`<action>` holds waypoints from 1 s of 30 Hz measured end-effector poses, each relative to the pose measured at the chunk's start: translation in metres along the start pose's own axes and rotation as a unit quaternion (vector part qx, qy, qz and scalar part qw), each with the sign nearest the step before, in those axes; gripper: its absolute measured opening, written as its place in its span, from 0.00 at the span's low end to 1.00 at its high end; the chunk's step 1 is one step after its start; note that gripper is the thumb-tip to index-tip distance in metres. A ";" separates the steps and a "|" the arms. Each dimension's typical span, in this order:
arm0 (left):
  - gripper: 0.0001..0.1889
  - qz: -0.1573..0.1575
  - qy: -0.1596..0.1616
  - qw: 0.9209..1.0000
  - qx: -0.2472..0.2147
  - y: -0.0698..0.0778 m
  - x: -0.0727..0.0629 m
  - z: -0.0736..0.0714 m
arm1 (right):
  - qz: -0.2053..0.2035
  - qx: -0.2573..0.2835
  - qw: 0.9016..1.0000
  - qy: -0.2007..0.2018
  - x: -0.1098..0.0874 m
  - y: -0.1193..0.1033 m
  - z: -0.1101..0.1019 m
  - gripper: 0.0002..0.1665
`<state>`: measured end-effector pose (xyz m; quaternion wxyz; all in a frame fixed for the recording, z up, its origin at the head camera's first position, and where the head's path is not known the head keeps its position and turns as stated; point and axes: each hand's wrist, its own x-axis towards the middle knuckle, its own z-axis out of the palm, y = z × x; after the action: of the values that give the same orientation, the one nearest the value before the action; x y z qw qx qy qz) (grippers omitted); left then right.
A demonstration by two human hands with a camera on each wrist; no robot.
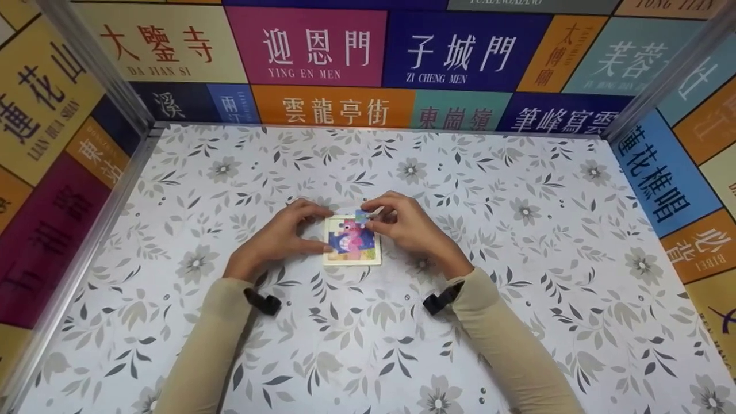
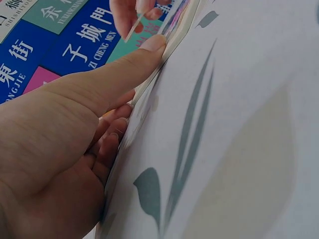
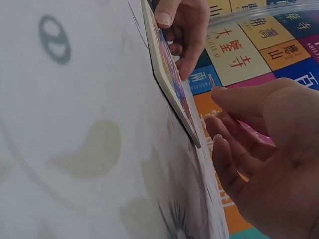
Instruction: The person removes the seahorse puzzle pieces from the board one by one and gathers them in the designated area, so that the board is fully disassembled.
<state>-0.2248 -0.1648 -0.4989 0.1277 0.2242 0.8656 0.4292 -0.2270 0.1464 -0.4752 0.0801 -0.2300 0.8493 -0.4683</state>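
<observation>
A small square jigsaw puzzle board (image 1: 352, 263) with a pale rim lies flat on the table, partly filled with a pink figure on blue. My left hand (image 1: 286, 232) holds it at the left side, thumb on the near part of the edge and fingers by the far corner. In the left wrist view the thumb (image 2: 144, 50) presses on the rim. Above the board's far right corner, my right hand (image 1: 405, 221) pinches a small bluish puzzle piece (image 1: 361, 217) between thumb and fingers. The right wrist view shows this piece (image 3: 213, 79) edge-on, raised off the board.
A white cloth with grey leaves and flowers covers the table (image 1: 356, 333). Colourful panels with Chinese lettering (image 1: 310, 49) stand along the back and both sides. Black wrist straps (image 1: 263, 301) sit at both sleeve cuffs.
</observation>
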 end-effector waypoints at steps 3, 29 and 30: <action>0.36 0.015 0.002 1.000 0.001 0.000 0.000 0.000 | 0.006 -0.005 1.000 0.011 -0.005 0.005 -0.010 0.20; 0.37 0.004 0.007 1.000 -0.004 0.001 -0.002 0.001 | 0.080 -0.041 0.995 -0.032 -0.019 0.028 -0.036 0.20; 0.37 0.010 0.009 1.000 -0.003 0.001 -0.002 0.002 | 0.078 -0.045 0.995 -0.033 -0.019 0.028 -0.036 0.19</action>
<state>-0.2218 -0.1644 -0.4990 0.1162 0.2285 0.8632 0.4349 -0.2317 0.1950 -0.4803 0.1339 -0.1817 0.8816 -0.4145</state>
